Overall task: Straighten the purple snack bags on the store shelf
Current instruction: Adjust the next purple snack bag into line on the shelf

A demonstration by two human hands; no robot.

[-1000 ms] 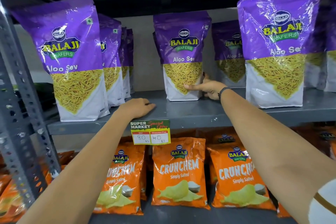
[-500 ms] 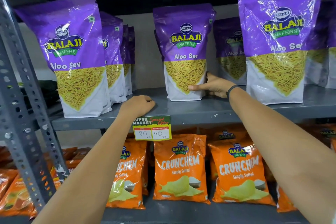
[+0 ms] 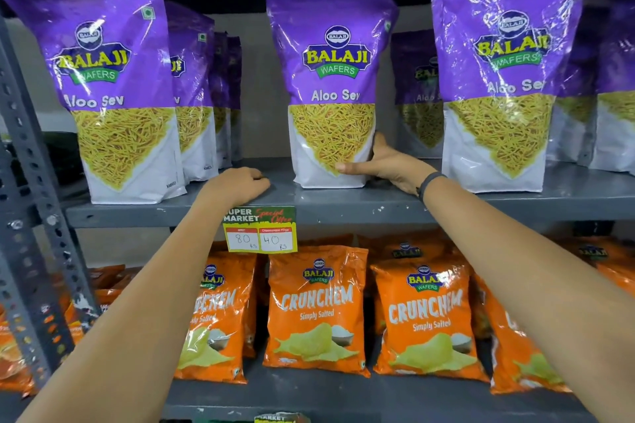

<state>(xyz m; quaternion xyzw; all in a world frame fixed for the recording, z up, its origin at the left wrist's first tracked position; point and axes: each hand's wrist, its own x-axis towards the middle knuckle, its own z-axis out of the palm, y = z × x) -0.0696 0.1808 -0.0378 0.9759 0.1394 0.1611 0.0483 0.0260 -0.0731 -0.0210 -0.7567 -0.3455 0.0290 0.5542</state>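
Observation:
Purple Aloo Sev bags stand upright on the grey shelf (image 3: 343, 204). The middle purple bag (image 3: 331, 86) stands alone near the front. My right hand (image 3: 388, 165) grips its lower right side, thumb across the front and fingers behind. My left hand (image 3: 240, 184) rests curled on the shelf left of that bag, holding nothing. A left purple bag (image 3: 110, 79) fronts a row of more bags behind it. A right purple bag (image 3: 501, 72) stands at the front, with further bags behind and beside it.
A grey perforated upright (image 3: 31, 199) frames the left side. A price tag (image 3: 260, 230) hangs from the shelf edge. Orange Crunchem chip bags (image 3: 316, 312) fill the lower shelf. The dark underside of the shelf above sits close over the bag tops.
The middle purple bag has come forward toward the shelf front with my right hand on it. My left hand stays on the shelf. The view has moved closer.

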